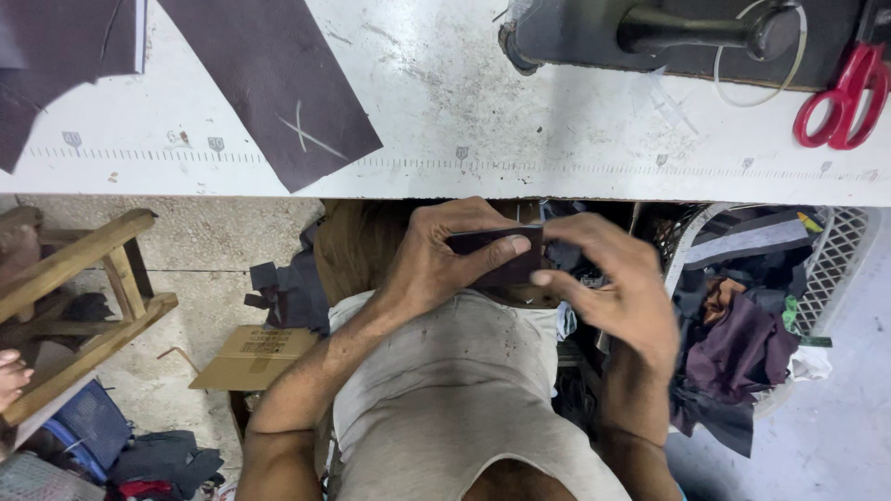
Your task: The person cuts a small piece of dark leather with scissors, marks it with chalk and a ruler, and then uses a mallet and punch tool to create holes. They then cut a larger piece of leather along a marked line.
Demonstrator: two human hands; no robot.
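My left hand (432,264) holds a small dark rectangular piece (483,243) just below the table's front edge, thumb pressed across its top. My right hand (622,288) meets it from the right and pinches the piece's right end between thumb and fingers. Both hands hover in front of my grey shirt. I cannot tell what the piece is made of.
On the white worktable (464,102) lie a dark fabric panel with a chalk cross (278,83), a dark machine base (650,32) and red scissors (845,97). A white mesh basket (840,250) of fabric scraps stands at the right. A wooden stool (83,278) and a cardboard box (251,357) are at the left.
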